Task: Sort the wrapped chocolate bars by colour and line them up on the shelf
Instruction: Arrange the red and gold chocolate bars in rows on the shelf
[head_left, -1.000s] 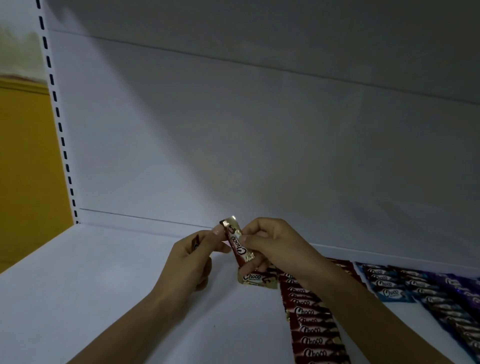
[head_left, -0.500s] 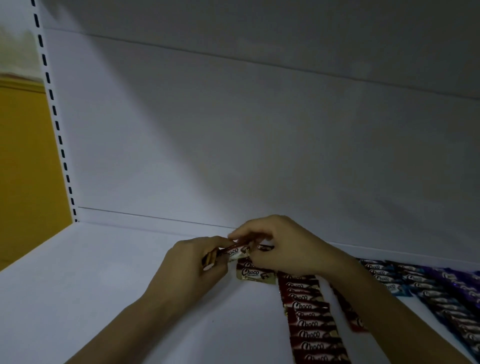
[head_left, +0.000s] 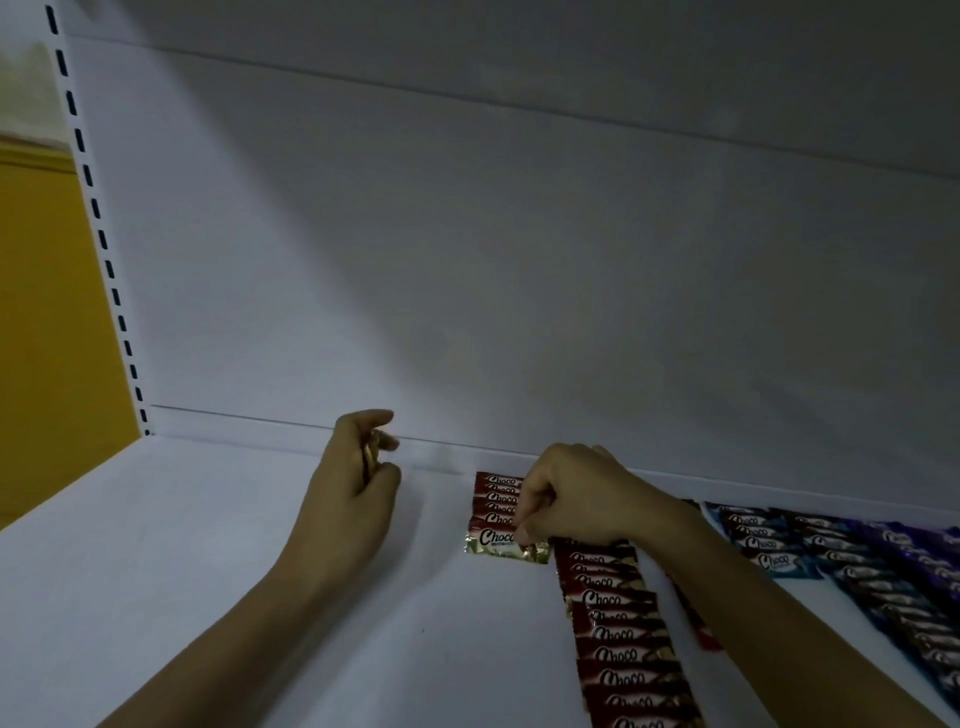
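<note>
On the white shelf, my right hand pinches a red chocolate bar with gold ends, the front one of a short red stack by the back wall. My left hand hovers to the left and grips a thin bar in a brown-and-gold wrapper, mostly hidden in the fingers. A long red row runs toward me under my right wrist. Right of it lie a blue row and a purple row.
The white back panel closes the shelf behind. A slotted upright stands at the left edge, with a yellow wall beyond it. A loose red bar lies partly under my right forearm.
My hands have parted. The right one brought the red bar down onto the short stack at the back, and the left one drew away to the left with its bar.
</note>
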